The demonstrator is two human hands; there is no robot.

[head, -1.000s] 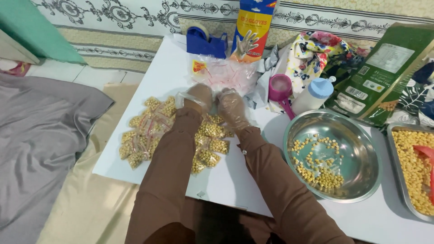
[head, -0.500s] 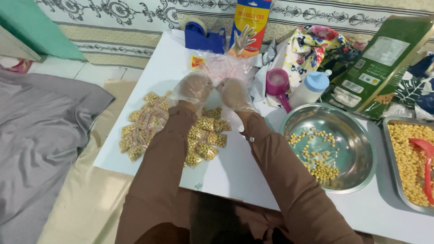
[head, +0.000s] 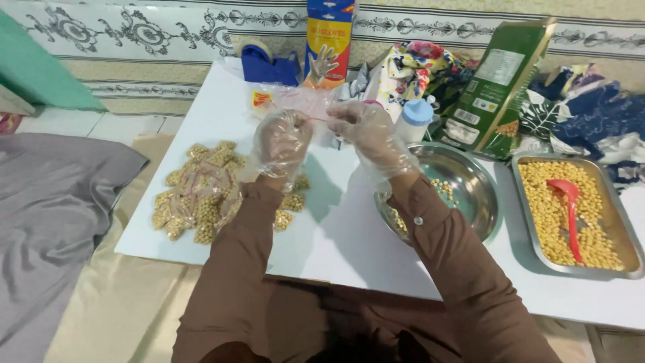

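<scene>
Both my hands wear loose clear plastic gloves and are raised over the white table (head: 349,252). My left hand (head: 282,142) and my right hand (head: 371,131) meet at a small empty clear zip bag (head: 321,115) with a red strip, pinching it between their fingertips. Just behind it lies a stack of empty zip bags (head: 285,99). Below my left hand, a pile of several small bags filled with yellow beans (head: 198,195) is spread on the table. My right forearm crosses the near rim of a steel bowl (head: 480,195) holding loose beans.
A steel tray (head: 628,242) of yellow beans with a red scoop (head: 568,202) stands at the right. At the back are a blue tape dispenser (head: 263,66), a glove box (head: 327,40), a blue-capped white bottle (head: 414,117), a green pouch (head: 500,81) and floral cloth (head: 410,67). Grey fabric (head: 47,222) lies left.
Both hands rose from the filled bags to the empty-bag stack and now hold one bag between them. The view shifted right, showing the whole tray.
</scene>
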